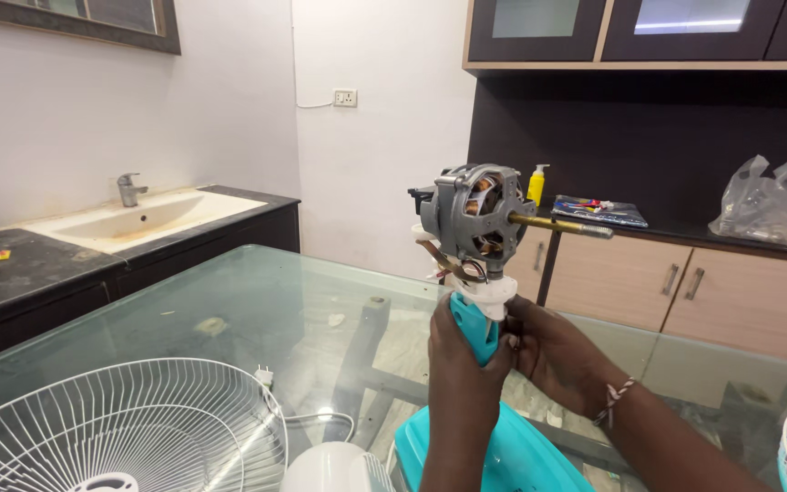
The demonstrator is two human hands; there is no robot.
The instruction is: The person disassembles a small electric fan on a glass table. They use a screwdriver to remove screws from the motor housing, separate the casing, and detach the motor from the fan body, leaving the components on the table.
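Upright above the glass-topped table [257, 310], the grey metal fan motor with its brass shaft [477, 214] sits on a turquoise plastic stand neck [477, 330]. Left hand [460, 364] wraps the neck, fingers curled; right hand [548, 351] cups it from behind, fingers closed.

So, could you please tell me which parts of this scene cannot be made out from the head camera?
- Turquoise fan neck: mostly wrapped by the left hand.
- Right hand: fingertips hidden behind the neck.
- Turquoise base: cut off by the bottom edge, partly behind the arms.
- White fan guard: cut off at the bottom left.
- Plastic bag: contents too hazy to tell.
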